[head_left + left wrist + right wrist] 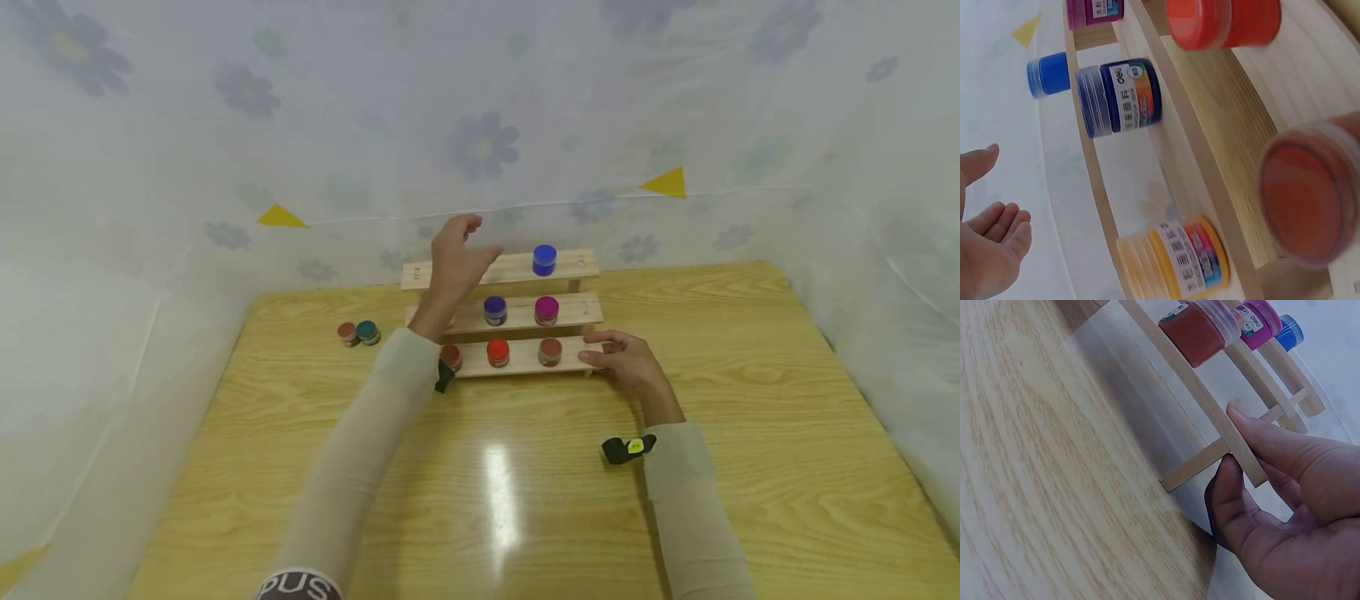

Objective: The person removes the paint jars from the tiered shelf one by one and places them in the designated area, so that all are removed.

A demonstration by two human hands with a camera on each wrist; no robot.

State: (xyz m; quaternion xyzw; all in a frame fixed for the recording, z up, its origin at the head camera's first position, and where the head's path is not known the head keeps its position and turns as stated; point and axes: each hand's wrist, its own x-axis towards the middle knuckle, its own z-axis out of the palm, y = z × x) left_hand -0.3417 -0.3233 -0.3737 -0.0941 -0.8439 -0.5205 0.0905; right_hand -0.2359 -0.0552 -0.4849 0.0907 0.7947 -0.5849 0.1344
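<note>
A three-tier wooden rack (pixel 510 267) stands near the back of the table, holding several paint jars. My left hand (pixel 457 262) is over the top tier's left part, thumb and fingers apart with nothing between them. Right of it on that tier sits a blue jar (pixel 544 260). The middle tier bears a navy jar (pixel 495 310), a magenta jar (pixel 547 310) and a yellow jar (pixel 1175 259), which the left arm mostly hides from the head view. On the bottom tier are a red jar (pixel 498 352) and two brown jars. My right hand (pixel 630 367) pinches that tier's right end.
Left of the rack, a brown jar (pixel 348 334) and a teal jar (pixel 367 332) stand side by side on the wooden table (pixel 555 500). Flowered white sheeting (pixel 360 150) encloses the back and sides, with yellow triangles on the back sheet.
</note>
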